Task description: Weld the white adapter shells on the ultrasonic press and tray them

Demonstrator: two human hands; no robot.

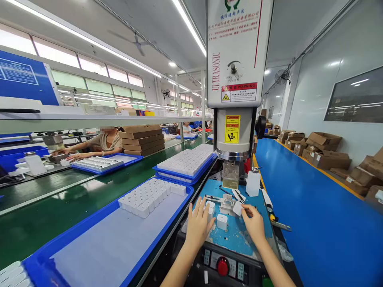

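My right hand (253, 224) pinches a white charger housing (237, 208) with its fingers, tilted beside the metal fixture (227, 203) on the blue work plate (239, 239). Stretched and spread, the fingers of my left hand (198, 223) lie over a few similar housings at the left of the plate, partly hiding them. Between my hands another white housing (222, 221) stands alone on the plate. Above the fixture hangs the clear-looking horn block (230, 174) of the ultrasonic machine (239, 52).
To the left, a blue tray (98, 223) holds rows of white housings (152, 195); stacked, filled trays (185, 163) stand behind. A white bottle (253, 182) and a wrench (281, 225) lie at the right. A red button (223, 266) is in front. A co-worker (104, 143) sits across the green belt.
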